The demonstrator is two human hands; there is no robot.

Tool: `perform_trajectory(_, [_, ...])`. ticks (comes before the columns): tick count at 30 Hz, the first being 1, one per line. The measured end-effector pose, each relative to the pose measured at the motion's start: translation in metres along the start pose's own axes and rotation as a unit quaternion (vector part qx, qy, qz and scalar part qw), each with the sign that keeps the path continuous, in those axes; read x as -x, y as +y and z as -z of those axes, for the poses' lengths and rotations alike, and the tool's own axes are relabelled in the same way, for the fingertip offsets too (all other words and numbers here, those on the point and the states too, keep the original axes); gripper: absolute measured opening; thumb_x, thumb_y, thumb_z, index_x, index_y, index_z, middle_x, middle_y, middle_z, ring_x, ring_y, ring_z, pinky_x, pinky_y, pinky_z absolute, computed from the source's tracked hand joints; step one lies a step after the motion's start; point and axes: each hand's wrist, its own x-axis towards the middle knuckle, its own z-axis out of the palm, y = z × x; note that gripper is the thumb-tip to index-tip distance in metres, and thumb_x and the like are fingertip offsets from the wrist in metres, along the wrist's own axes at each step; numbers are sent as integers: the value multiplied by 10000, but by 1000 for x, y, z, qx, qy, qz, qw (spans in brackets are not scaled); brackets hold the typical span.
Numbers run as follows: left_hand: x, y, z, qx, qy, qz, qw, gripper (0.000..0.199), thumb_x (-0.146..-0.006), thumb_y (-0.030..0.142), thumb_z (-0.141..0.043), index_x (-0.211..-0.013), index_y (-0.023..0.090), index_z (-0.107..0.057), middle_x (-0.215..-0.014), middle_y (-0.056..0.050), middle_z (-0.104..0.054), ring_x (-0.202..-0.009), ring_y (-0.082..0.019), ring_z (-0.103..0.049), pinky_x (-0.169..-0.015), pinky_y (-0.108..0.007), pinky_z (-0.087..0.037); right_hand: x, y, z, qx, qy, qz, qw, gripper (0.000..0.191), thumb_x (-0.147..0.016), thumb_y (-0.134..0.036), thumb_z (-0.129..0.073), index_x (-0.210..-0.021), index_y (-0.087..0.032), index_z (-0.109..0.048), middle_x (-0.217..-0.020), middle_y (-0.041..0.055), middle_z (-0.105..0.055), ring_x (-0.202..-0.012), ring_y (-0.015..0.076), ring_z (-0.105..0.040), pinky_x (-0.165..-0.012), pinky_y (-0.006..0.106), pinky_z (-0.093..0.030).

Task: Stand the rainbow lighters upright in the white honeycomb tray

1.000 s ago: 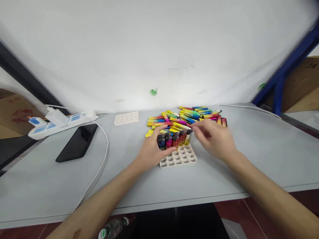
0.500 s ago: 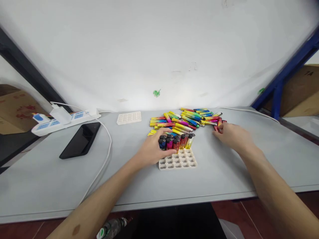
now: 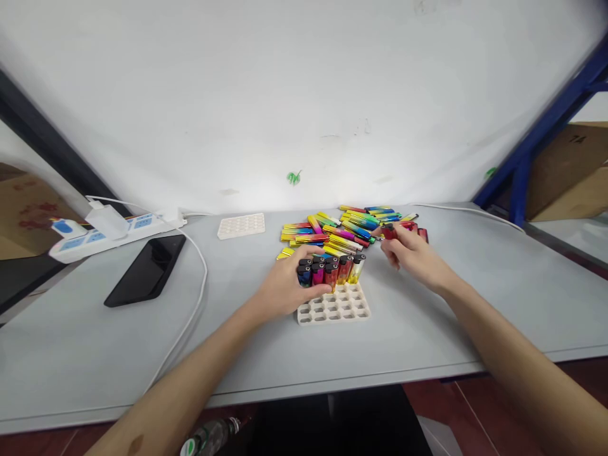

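Observation:
A cream tray of small slots (image 3: 333,310) lies in front of me, with several coloured lighters (image 3: 331,276) standing upright in its back part. My left hand (image 3: 280,286) curls around the left end of these lighters, thumb in front and fingers behind. Between the fingers of my right hand (image 3: 418,256) is a red lighter (image 3: 389,232), held above the table to the right of the tray. Other red lighters (image 3: 423,235) lie just beyond that hand, partly hidden by it. Shiny rainbow-coloured metal sleeves (image 3: 308,239) are heaped behind the tray.
Another cream tray (image 3: 241,225) sits near the wall. On the left are a black phone (image 3: 145,271), a white power strip (image 3: 114,237) and a white cable (image 3: 205,278) running to the table's front edge. Cardboard boxes (image 3: 567,174) stand beyond the right frame.
My right hand has lifted a red lighter from the right side and moved left with it towards the tray. My left hand stays around the standing lighters. The view has shifted slightly.

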Motion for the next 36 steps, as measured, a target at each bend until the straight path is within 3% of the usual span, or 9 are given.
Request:
perform_trajectory(3, [0, 1, 0, -2, 0, 3, 1000, 552, -742, 404, -756, -1240, 310, -540, -1257, -8, -640, -1163, -239, -593, -992, -402, -466, 3, -3, -9, -179, -82, -63, 978, 497, -919, -644, -355, -799, -204, -552, -632, -17, -444, -541, 132, -427, -506, 262, -376])
perform_trajectory(6, [-1, 1, -1, -9, 0, 5, 1000, 540, -748, 402, -749, -1237, 310, -541, -1241, -8, -652, -1140, -244, -606, -981, -409, -472, 2, -1, -18, -263, -106, -117, 952, 621, -891, -725, -302, -666, -194, -536, -550, -25, -373, -473, 114, -355, -435, 246, -298])
perform_trajectory(10, [0, 0, 0, -15, 3, -1, 1000, 528, -750, 414, -743, -1229, 312, -546, -1242, -4, -651, -1111, -244, -615, -964, -403, -479, 1, -1, -26, -298, -106, -148, 937, 581, -924, -608, -342, -539, -189, -461, -469, -36, -313, -411, 86, -231, -396, 230, -177])
perform_trajectory(16, [0, 0, 0, -15, -3, 2, 1000, 509, -757, 424, -740, -1216, 312, -550, -1258, 2, -642, -1104, -237, -616, -947, -386, -481, 1, -2, -29, -337, -99, -155, 923, 496, -924, -473, -386, -525, -188, -465, -439, -44, -301, -394, 81, -216, -399, 222, -170])
perform_trajectory(20, [0, 0, -1, -15, 3, -3, 1000, 502, -753, 419, -744, -1205, 319, -549, -1254, 16, -644, -1127, -233, -612, -970, -387, -472, 1, -4, -29, -342, -85, -152, 923, 479, -926, -462, -391, -544, -186, -475, -452, -43, -306, -404, 82, -225, -406, 221, -166])
perform_trajectory(28, [-1, 0, -1, -17, 4, -8, 1000, 500, -752, 417, -743, -1205, 311, -559, -1246, 4, -653, -1088, -237, -632, -959, -395, -487, 1, -4, -31, -312, -98, -164, 931, 576, -898, -652, -391, -579, -182, -482, -483, -41, -337, -408, 75, -240, -405, 222, -152])
perform_trajectory(36, [-1, 0, -1, -13, 0, -1, 1000, 501, -746, 415, -747, -1198, 316, -555, -1255, 16, -651, -1095, -237, -633, -972, -393, -480, 2, -6, -30, -342, -83, -151, 924, 452, -930, -461, -397, -579, -188, -477, -489, -40, -333, -411, 84, -258, -413, 224, -173])
